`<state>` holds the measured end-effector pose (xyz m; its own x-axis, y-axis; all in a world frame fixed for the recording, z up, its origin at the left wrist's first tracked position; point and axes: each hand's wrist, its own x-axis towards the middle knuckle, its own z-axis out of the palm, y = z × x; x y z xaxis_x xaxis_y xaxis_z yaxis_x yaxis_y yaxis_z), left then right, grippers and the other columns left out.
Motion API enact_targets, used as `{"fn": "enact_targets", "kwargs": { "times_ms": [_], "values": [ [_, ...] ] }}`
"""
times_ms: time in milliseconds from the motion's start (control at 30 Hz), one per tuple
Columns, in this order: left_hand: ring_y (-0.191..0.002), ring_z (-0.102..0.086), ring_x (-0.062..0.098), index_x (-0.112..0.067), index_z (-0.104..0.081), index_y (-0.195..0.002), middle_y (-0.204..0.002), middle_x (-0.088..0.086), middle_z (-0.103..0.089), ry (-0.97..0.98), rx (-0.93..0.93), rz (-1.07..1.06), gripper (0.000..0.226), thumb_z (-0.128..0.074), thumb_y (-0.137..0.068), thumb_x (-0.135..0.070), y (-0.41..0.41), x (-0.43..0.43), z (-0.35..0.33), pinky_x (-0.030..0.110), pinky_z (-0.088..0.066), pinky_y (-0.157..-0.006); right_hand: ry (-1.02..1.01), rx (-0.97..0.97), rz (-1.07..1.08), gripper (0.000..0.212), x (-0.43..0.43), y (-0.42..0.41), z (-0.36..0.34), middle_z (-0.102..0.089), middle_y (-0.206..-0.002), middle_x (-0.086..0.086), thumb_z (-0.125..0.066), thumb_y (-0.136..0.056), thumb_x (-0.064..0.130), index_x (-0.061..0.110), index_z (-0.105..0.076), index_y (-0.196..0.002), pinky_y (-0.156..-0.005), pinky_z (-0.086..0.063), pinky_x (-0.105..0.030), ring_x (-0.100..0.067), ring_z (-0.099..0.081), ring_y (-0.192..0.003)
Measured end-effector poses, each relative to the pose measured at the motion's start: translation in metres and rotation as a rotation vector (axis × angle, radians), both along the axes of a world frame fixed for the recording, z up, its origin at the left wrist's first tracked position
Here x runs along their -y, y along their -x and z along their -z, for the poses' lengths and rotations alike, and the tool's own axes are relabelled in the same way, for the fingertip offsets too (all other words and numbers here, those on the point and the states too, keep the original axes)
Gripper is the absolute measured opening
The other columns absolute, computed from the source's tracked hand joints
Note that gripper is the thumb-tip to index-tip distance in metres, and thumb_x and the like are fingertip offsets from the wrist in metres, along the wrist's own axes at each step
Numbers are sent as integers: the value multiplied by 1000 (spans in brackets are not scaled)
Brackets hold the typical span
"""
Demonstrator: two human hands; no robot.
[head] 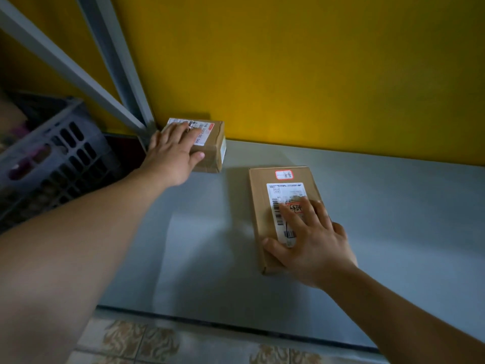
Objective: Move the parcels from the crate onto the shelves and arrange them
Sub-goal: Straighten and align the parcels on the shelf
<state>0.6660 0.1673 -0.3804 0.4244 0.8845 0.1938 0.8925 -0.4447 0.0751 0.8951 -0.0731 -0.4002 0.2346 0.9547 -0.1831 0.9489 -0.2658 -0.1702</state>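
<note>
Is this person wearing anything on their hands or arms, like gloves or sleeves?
No. The left hand and right hand are bare: no gloves, rings or watch visible. The left forearm and right forearm are uncovered up to the frame's edge; no sleeve shows.

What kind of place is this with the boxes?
Probably a parcel storeroom: a small labelled parcel and a flat labelled parcel lie on a grey shelf, a plastic crate beside it.

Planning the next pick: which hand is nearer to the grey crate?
Left. The left hand rests on the small parcel just right of the crate; the right hand lies on the flat parcel, farther right along the shelf.
</note>
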Motion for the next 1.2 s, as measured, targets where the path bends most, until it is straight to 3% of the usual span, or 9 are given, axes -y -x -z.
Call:
{"fn": "enact_targets", "kwargs": {
  "times_ms": [333,467,567,633,733,933,1033,1100,1200],
  "values": [
    [-148,3,26,-25,-16,-153,-162,7,-8,-8,46,-5,68,-47,-96,-46,-11,-13,-8,53,5,-116,34,2,3,96,-1,1,-4,19,-162,12,-3,-62,93,49,16,-146,-118,-5,-47,-14,25,-146],
    [-145,-16,32,-17,-27,-150,-156,13,-23,-6,277,-67,75,-57,-89,-47,-6,52,7,60,-13,-114,38,0,7,98,-2,1,-6,19,-162,11,-2,-62,93,49,12,-148,-118,-6,-48,-15,24,-147],
    [-148,-3,21,-31,-14,-152,-162,0,-5,286,50,-117,77,-40,-88,-66,7,94,35,57,-7,-115,39,3,9,99,-3,2,-6,18,-162,11,-3,-61,94,50,9,-149,-118,-8,-48,-15,22,-147],
    [-148,8,19,-37,-4,-153,-162,-5,7,355,-82,-89,78,-25,-87,-73,13,106,47,56,2,-114,33,2,8,99,-3,2,-7,16,-163,11,-4,-61,93,49,6,-149,-117,-10,-48,-14,20,-148],
    [-148,14,20,-38,2,-152,-162,-4,13,349,-113,-68,78,-16,-86,-75,13,109,49,56,7,-114,27,10,8,98,-3,2,-9,12,-163,11,-6,-62,92,48,2,-149,-116,-13,-49,-14,15,-148],
    [-147,18,23,-34,4,-153,-161,0,16,406,-96,-59,79,-20,-89,-73,4,126,42,55,9,-114,60,-38,21,98,-1,3,-19,10,-164,9,-13,-64,91,47,-3,-151,-118,-9,-50,-18,14,-149],
    [-147,16,21,-33,-2,-154,-162,-1,12,419,-70,23,78,-24,-89,-71,-14,150,43,55,9,-115,39,-85,149,92,12,-10,-25,-1,-162,4,-37,-72,87,44,-13,-150,-117,-15,-51,-26,4,-149],
    [-148,13,19,-32,-9,-153,-163,-1,8,417,-39,82,76,-26,-89,-70,-32,165,43,54,8,-115,57,-141,349,103,30,-25,-30,-3,-161,-4,-50,-72,84,36,-7,-152,-116,-21,-51,-33,-4,-148],
    [-149,9,18,-32,-19,-152,-163,-2,3,436,-2,187,70,-25,-92,-67,-72,191,39,52,8,-114,78,-250,611,110,62,-47,-38,-29,-152,-15,-63,-72,75,26,-8,-153,-112,-33,-51,-37,-29,-140]
  ]
}}
